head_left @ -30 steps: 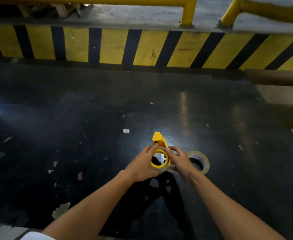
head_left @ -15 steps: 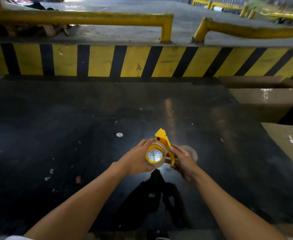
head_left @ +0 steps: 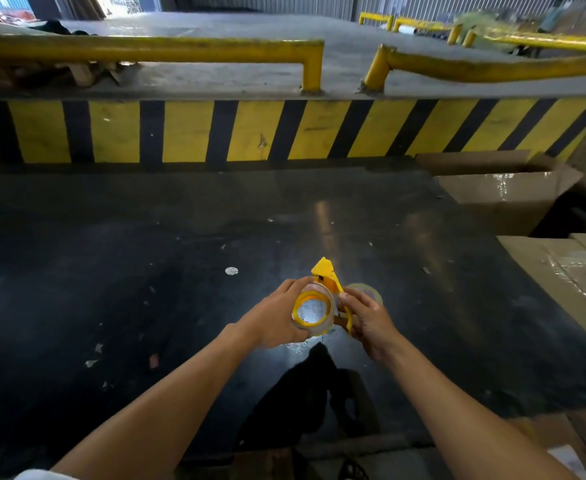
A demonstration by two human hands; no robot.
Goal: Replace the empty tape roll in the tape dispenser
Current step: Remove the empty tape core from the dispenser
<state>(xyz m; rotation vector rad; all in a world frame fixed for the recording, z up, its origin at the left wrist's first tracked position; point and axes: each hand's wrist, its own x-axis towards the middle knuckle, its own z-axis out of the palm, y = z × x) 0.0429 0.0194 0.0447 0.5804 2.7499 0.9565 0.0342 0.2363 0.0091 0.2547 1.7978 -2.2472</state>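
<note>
A broad black table (head_left: 146, 306), glossy and scuffed, carries the scene. Pale scraps (head_left: 92, 356) dot its left part, and a small white disc (head_left: 231, 270) lies left of the tape roll (head_left: 371, 292), which lies flat near the middle. Right of that roll, cardboard boxes (head_left: 506, 192) sit against the table's edge.

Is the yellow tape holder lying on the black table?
No, the yellow tape holder is held up above the black table between the left hand and the right hand.

Spare tape roll (head_left: 371, 289) behind right hand (head_left: 367, 320)
</note>
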